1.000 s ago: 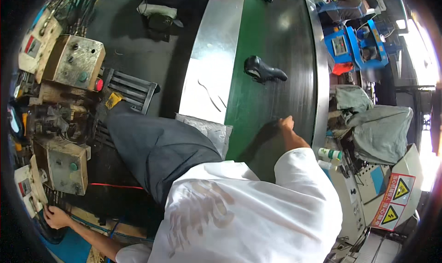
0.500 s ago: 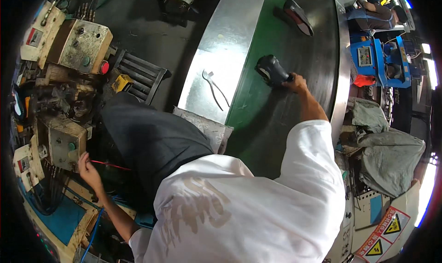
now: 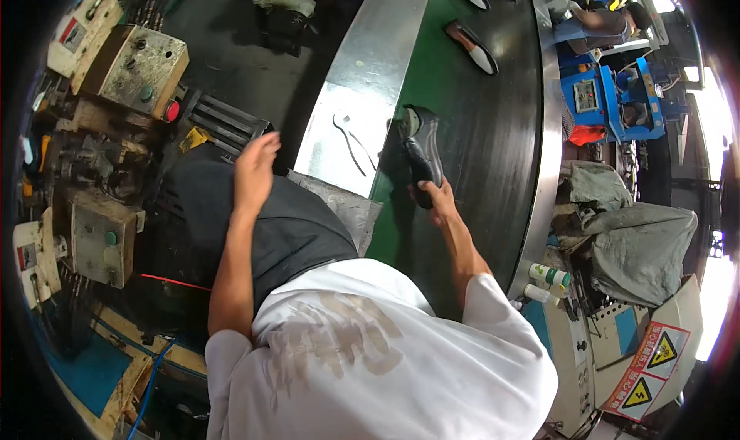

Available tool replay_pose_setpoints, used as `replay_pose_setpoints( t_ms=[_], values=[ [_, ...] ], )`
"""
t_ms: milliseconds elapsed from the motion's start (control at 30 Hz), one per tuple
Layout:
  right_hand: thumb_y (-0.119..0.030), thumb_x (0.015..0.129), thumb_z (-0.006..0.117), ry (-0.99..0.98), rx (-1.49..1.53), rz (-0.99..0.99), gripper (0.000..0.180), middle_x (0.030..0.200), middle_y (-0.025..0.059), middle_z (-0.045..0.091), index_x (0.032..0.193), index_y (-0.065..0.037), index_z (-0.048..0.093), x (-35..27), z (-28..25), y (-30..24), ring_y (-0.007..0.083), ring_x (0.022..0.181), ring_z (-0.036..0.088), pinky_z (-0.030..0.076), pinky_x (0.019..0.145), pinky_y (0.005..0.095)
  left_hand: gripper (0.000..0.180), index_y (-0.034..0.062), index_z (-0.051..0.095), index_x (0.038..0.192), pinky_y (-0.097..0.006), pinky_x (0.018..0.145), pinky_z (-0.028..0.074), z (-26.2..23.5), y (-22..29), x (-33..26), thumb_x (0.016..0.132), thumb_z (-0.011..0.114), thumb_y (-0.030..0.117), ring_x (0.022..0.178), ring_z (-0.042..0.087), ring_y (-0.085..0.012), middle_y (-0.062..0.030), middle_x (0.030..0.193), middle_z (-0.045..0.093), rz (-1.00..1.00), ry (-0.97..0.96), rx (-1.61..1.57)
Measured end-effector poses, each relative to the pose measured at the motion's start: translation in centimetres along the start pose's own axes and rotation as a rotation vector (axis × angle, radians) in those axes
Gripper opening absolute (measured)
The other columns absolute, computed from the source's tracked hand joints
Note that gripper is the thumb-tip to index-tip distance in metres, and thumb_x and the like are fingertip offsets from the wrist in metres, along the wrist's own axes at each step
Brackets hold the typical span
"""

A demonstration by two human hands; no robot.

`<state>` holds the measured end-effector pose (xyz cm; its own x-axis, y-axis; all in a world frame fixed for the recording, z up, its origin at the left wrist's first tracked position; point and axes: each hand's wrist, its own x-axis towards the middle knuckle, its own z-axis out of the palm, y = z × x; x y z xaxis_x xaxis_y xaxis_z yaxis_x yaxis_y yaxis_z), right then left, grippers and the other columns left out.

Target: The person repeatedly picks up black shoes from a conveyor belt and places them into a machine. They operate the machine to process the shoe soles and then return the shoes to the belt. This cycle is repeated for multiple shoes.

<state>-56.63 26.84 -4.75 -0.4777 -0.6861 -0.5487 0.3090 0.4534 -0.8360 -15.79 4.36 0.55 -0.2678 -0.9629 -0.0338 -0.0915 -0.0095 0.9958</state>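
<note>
My right hand (image 3: 436,199) is closed around the toe end of a black leather shoe (image 3: 424,143), held above the dark green conveyor belt (image 3: 493,147) with its open heel end pointing away from me. My left hand (image 3: 254,174) hovers over my dark trousers, its fingers loosely extended and nothing visible in them. Between the hands, a pair of long-handled pincers (image 3: 352,143) lies on the shiny metal ledge (image 3: 374,62) beside the belt. Farther up the belt rests a brown and black shoe with a pale inside (image 3: 472,47).
Control boxes (image 3: 145,68) with buttons and a worn machine stand on the left. A black slatted stool (image 3: 223,116) is near my knee. Across the belt are a blue machine (image 3: 609,101), grey cloth covers (image 3: 644,240) and a bottle (image 3: 549,275). Another person (image 3: 605,28) works at the far right.
My left hand has moved from beside the lower control box to over my trousers. My right hand has drawn the black shoe nearer and leftward, turning it. Shoes on the belt have shifted in view.
</note>
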Motion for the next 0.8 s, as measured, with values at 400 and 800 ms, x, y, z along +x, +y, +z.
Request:
replay_pose_setpoints(
  t_ms=[400,800],
  values=[
    [-0.026,0.094,0.083,-0.783,-0.052,-0.054,0.069,0.116,0.0118,0.068,0.145,0.006,0.049,-11.3,32.5,-8.5,0.0164,0.105,0.067,0.056,0.091,0.0319,0.055,0.0042,0.064,0.141,-0.037,0.103,0.054,-8.4,6.5,2.3,0.113,0.050,0.050,0.114,0.069,-0.0212,-0.0098,0.128,0.073,-0.073,0.274,-0.817],
    [-0.031,0.088,0.088,-1.011,-0.494,-0.386,0.084,0.151,0.0210,0.061,0.155,0.004,0.051,-9.1,36.4,-4.9,0.0292,0.146,0.052,0.037,0.122,0.0414,0.016,-0.0035,0.074,0.109,-0.042,0.090,0.058,-16.2,3.3,-5.6,0.100,0.064,0.003,0.103,0.074,-0.0384,-0.0208,0.107,0.075,0.262,0.727,0.465]
  ],
)
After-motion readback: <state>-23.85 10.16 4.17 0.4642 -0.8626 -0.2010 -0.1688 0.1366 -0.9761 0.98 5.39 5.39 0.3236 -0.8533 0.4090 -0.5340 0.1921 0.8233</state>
